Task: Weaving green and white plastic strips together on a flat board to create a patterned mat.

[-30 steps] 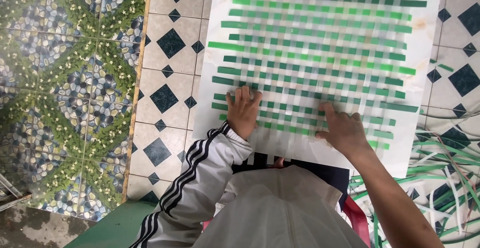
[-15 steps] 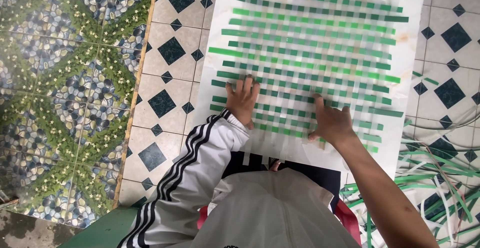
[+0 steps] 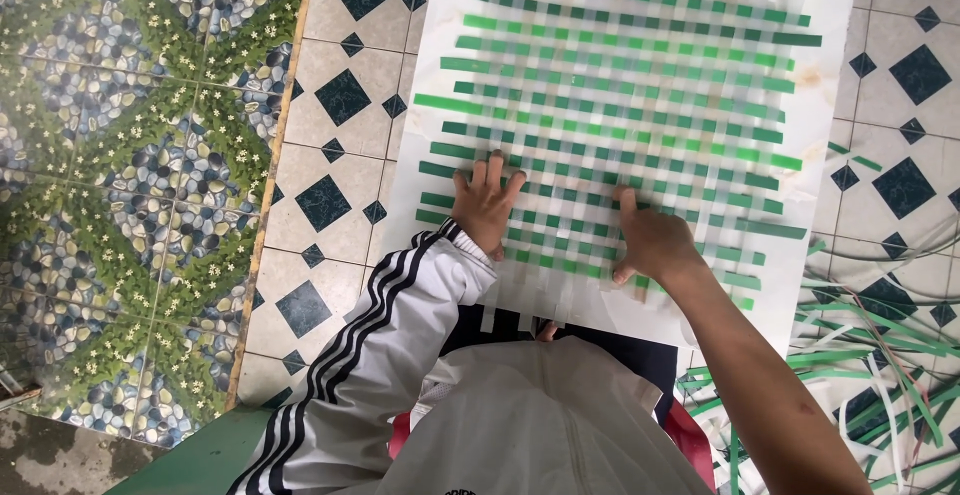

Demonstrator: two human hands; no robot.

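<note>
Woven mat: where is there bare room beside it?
Bare floor tiles lie left of the woven mat, up to the pebble-pattern floor. Right of it, tiles by the upper edge are free. Lower right is crowded with loose green strips. Both hands, left hand and right hand, press its near edge.

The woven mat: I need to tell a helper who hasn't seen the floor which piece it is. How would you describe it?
On the tiled floor lies a white sheet, and the woven mat sits on top of it, under the left hand and right hand. It alone is a green-and-white checker weave; the loose strips to its right are unwoven.
</note>
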